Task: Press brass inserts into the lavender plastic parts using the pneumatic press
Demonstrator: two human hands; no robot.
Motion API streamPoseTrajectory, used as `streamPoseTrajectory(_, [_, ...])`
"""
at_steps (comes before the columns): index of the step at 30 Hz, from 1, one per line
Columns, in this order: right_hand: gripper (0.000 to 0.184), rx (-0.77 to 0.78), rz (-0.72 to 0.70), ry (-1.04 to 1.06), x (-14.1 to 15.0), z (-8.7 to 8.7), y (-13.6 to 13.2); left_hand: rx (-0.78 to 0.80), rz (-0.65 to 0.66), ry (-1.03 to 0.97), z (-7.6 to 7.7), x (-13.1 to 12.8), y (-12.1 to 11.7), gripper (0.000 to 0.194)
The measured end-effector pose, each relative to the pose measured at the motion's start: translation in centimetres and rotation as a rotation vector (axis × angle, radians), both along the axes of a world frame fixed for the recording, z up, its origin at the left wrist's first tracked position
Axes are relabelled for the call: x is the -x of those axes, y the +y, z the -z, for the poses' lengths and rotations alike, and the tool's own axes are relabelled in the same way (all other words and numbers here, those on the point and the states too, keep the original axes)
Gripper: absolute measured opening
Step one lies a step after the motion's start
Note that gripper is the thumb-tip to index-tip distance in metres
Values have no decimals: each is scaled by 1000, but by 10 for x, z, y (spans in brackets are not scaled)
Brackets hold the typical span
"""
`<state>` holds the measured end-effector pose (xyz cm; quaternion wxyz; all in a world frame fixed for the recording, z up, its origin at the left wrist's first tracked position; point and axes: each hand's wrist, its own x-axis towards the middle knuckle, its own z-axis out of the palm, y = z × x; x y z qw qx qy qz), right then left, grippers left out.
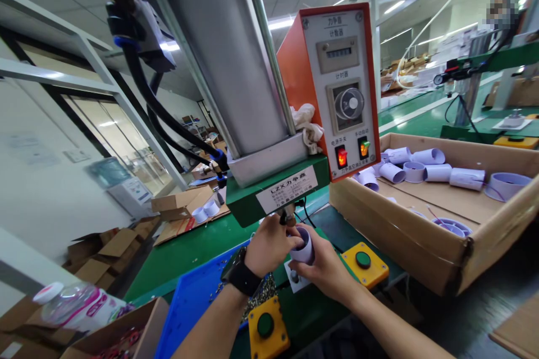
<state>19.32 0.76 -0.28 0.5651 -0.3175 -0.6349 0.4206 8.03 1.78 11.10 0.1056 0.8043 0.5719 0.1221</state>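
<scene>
My right hand (pixel 326 263) is wrapped round a short pale-lilac plastic tube (pixel 303 253), which it holds tilted under the press. My left hand (pixel 269 241), with a black watch on its wrist, is closed at the tube's open top. Its fingertips reach the rim, and what they pinch, if anything, is too small to make out. Just above the fingers is the metal tip of the press ram (pixel 288 216). Below the tube sits a light metal base plate (pixel 298 281) with a small round fixture.
A blue tray (pixel 185 297) of small metal parts lies at left. Yellow button boxes (pixel 257 332) flank the hands. An orange control box (pixel 290 61) adjoins the press. At right, a cardboard box (pixel 404 247) holds several lilac tubes. A bottle (pixel 84 305) stands at lower left.
</scene>
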Motion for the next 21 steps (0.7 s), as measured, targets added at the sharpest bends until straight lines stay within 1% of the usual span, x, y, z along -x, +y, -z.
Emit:
streamPoseTrajectory(4, [57, -21, 6, -23, -2, -1, 0, 24, -4, -5, -3, 0, -1, 6])
streamPoseTrajectory(11, [56, -37, 11, -9, -2, -1, 0, 13, 49, 13, -7, 2, -3, 6])
streamPoseTrajectory(16, [55, -75, 9, -32, -3, -7, 2, 1, -18, -23, -3, 2, 1, 2])
streamPoseTrajectory(18, [54, -87, 8, -56, -3, -9, 3, 0, -24, -21, -3, 0, 3, 3])
streamPoseTrajectory(21, [55, -98, 36, -157, -5, -11, 4, -8, -18, -11, -6, -5, 4, 3])
